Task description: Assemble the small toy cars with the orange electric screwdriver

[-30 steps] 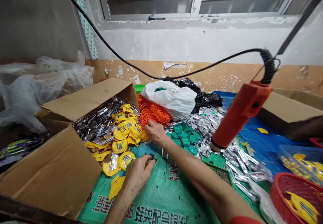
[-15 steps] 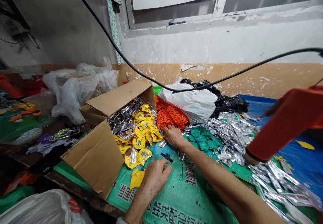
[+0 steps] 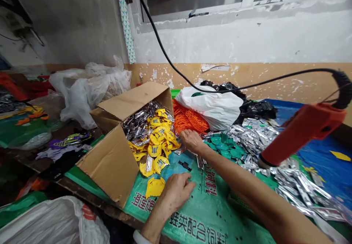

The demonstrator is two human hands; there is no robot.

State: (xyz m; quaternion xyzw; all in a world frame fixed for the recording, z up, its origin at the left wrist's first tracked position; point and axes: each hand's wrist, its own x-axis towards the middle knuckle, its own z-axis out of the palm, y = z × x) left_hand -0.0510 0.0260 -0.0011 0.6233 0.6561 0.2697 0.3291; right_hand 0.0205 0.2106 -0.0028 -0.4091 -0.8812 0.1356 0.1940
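My left hand (image 3: 177, 189) rests on the green printed sheet (image 3: 203, 214), thumb and forefinger apart, holding nothing I can see. Just beyond its fingers lies a small black plastic piece (image 3: 184, 166). A yellow cut piece (image 3: 154, 187) is beside that wrist. Farther off, my right hand (image 3: 191, 141) reaches in between the pile of yellow pieces (image 3: 159, 135) and the orange netting (image 3: 189, 117). Its fingers bend downward over small silver packets, and the fingertips are hidden, so I cannot tell whether it grips anything. Green pieces (image 3: 225, 146) lie right of that wrist.
A cardboard box (image 3: 110, 167) on its side spills silver and yellow pieces. On the right, a red corded tool (image 3: 299, 135) tilts over a heap of silver packets (image 3: 255, 141). A black cable (image 3: 162, 49) loops across. Behind sits a white plastic bag (image 3: 214, 106).
The view has shifted slightly, moving the scene right and up. The red tool has swung left and its cable hangs differently. Both hands stay nearly in place.
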